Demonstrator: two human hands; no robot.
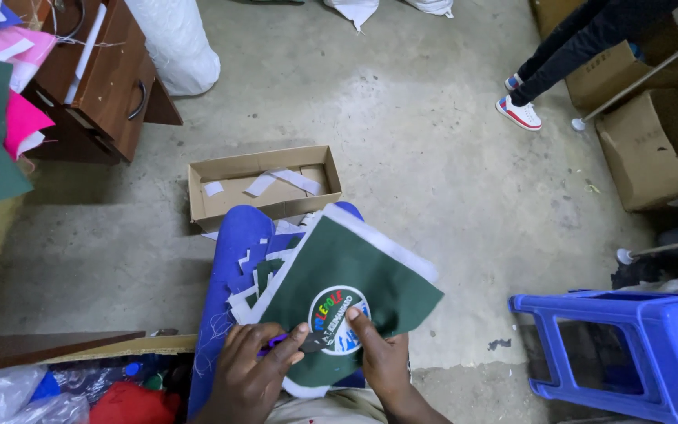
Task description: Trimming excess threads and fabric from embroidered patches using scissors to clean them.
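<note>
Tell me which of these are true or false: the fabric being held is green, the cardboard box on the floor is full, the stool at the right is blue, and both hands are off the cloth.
1. The fabric is dark green with a round patch: true.
2. The cardboard box is full: false, it holds only a few white strips.
3. The plastic stool is blue: true.
4. Both hands are off the cloth: false, the left hand and right hand both hold it at the patch.
</note>
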